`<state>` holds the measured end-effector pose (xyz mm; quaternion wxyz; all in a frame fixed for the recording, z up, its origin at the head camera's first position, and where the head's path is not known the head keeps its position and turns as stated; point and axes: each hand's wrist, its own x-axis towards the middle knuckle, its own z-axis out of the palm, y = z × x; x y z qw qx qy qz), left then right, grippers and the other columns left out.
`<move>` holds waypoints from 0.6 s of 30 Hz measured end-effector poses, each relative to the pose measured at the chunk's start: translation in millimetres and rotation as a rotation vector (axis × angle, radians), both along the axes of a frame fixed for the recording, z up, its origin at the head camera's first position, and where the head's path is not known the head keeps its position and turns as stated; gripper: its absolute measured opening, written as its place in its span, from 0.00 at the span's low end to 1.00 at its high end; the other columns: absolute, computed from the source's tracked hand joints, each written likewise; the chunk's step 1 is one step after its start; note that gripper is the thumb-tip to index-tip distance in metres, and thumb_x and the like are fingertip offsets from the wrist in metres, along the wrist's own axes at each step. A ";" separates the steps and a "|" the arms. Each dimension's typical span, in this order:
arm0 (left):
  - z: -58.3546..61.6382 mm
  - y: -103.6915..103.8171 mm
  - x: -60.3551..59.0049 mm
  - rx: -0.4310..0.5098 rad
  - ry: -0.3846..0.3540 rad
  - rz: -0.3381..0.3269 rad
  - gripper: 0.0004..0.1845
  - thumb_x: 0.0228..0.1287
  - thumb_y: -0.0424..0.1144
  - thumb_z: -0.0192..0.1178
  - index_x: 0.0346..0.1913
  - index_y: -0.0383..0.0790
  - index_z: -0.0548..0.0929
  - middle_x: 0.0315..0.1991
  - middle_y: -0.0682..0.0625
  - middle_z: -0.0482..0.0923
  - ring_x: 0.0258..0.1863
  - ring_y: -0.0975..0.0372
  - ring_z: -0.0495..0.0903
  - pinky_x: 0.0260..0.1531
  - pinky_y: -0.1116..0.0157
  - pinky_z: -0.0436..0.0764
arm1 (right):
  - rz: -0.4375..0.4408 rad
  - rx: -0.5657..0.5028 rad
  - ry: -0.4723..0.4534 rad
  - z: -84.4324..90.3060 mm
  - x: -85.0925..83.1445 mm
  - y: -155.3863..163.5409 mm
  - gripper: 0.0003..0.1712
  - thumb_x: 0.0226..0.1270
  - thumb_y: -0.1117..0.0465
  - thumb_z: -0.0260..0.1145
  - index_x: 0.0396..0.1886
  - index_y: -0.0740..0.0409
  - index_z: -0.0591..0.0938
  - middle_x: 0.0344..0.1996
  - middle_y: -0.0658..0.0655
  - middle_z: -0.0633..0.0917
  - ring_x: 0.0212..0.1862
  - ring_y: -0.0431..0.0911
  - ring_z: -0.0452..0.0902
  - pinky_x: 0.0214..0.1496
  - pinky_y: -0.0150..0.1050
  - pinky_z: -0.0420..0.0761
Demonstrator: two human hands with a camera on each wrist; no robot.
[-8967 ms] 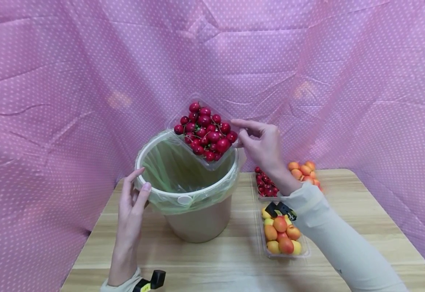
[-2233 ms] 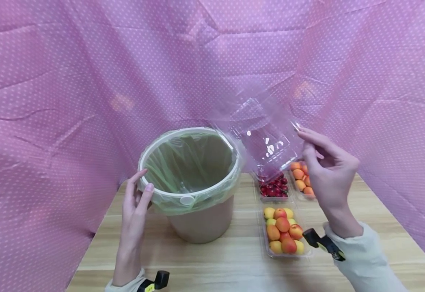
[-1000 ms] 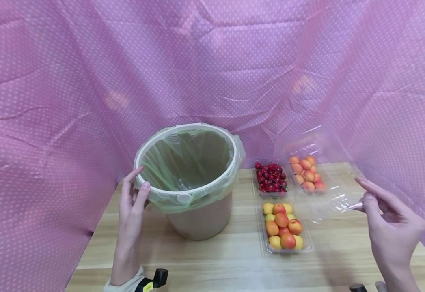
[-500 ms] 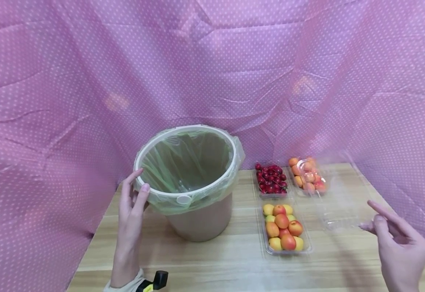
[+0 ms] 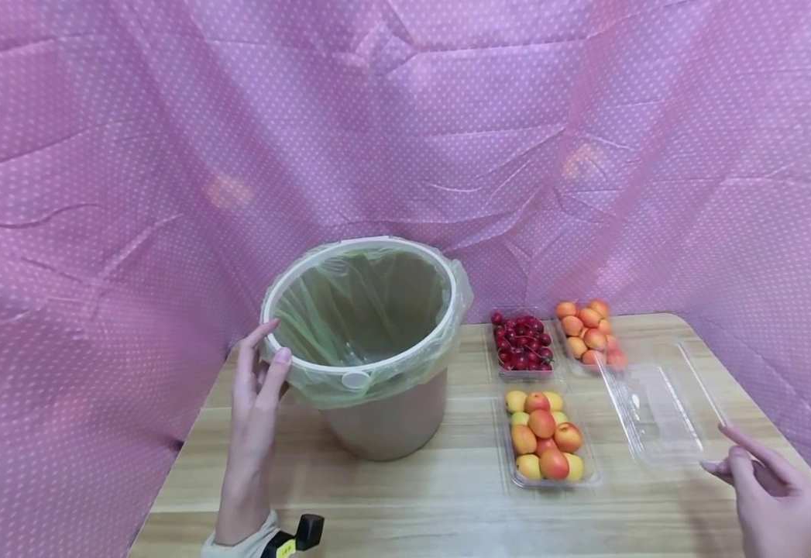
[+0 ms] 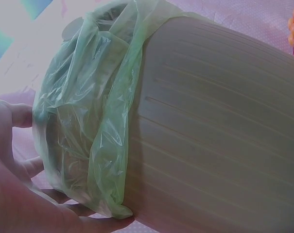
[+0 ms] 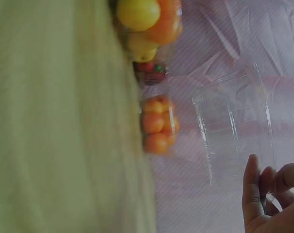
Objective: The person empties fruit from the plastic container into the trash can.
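Note:
My left hand (image 5: 255,422) grips the near left rim of a beige trash bin (image 5: 387,422), thumb and fingers round the edge. A thin green bag lines the bin (image 6: 219,111) and folds over its white rim. At the right, the thumb and fingers of my right hand (image 5: 778,496) pinch the corner of a clear plastic fruit box (image 5: 670,411). No fruit shows in this box, and the right wrist view has it raised above the table. Fruit inside the bin cannot be seen from here.
Right of the bin stand three clear boxes: cherries (image 5: 522,343) and orange apricots (image 5: 589,329) at the back, yellow-red apricots (image 5: 544,438) in front. They sit on a wooden table (image 5: 405,511), with a pink dotted cloth (image 5: 405,139) hanging around it.
Earlier my right hand held a box full of cherries over the bin; the box it holds now shows none. That hand has moved right and down. My left hand stays on the rim.

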<state>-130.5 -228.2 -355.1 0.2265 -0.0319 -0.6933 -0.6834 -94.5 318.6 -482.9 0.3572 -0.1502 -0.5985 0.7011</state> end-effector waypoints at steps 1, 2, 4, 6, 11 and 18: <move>-0.2 0.2 -0.2 0.001 0.002 0.001 0.24 0.80 0.38 0.53 0.75 0.47 0.67 0.65 0.42 0.65 0.45 0.58 0.71 0.43 0.67 0.77 | -0.004 -0.024 -0.009 -2.9 0.0 1.3 0.12 0.66 0.81 0.60 0.48 0.81 0.83 0.34 0.52 0.91 0.21 0.40 0.84 0.31 0.29 0.83; -0.5 0.4 -0.4 0.003 0.004 0.002 0.24 0.80 0.38 0.53 0.75 0.47 0.67 0.66 0.42 0.65 0.46 0.58 0.71 0.43 0.67 0.78 | -0.013 -0.032 -0.023 -5.7 0.1 2.5 0.12 0.66 0.81 0.61 0.47 0.81 0.83 0.33 0.52 0.91 0.20 0.40 0.84 0.30 0.29 0.83; -0.6 0.6 -0.8 0.005 0.004 0.005 0.24 0.80 0.38 0.53 0.75 0.47 0.68 0.65 0.42 0.66 0.46 0.58 0.72 0.43 0.67 0.78 | -0.016 -0.054 -0.042 -10.5 -0.2 4.7 0.12 0.65 0.81 0.60 0.47 0.81 0.83 0.33 0.52 0.91 0.20 0.41 0.83 0.30 0.30 0.83; -0.3 0.5 -1.4 0.007 0.006 0.004 0.24 0.80 0.38 0.53 0.75 0.46 0.68 0.66 0.42 0.66 0.47 0.57 0.72 0.44 0.67 0.78 | -0.011 -0.064 -0.071 -14.4 0.0 6.8 0.12 0.65 0.81 0.60 0.46 0.81 0.84 0.31 0.53 0.91 0.20 0.42 0.83 0.29 0.32 0.83; 0.0 0.4 -2.3 0.005 0.011 0.001 0.24 0.80 0.36 0.53 0.75 0.45 0.67 0.66 0.41 0.66 0.49 0.57 0.73 0.45 0.68 0.79 | 0.029 -0.055 -0.181 -20.8 3.3 12.7 0.10 0.68 0.78 0.63 0.46 0.75 0.86 0.31 0.50 0.90 0.23 0.40 0.84 0.30 0.30 0.83; 1.3 -0.7 -2.7 0.002 0.016 0.001 0.25 0.80 0.36 0.52 0.75 0.44 0.67 0.68 0.41 0.65 0.50 0.53 0.73 0.45 0.68 0.79 | 0.164 -0.024 -0.253 -23.9 7.1 21.3 0.10 0.71 0.74 0.64 0.46 0.64 0.89 0.35 0.43 0.90 0.26 0.39 0.86 0.33 0.30 0.83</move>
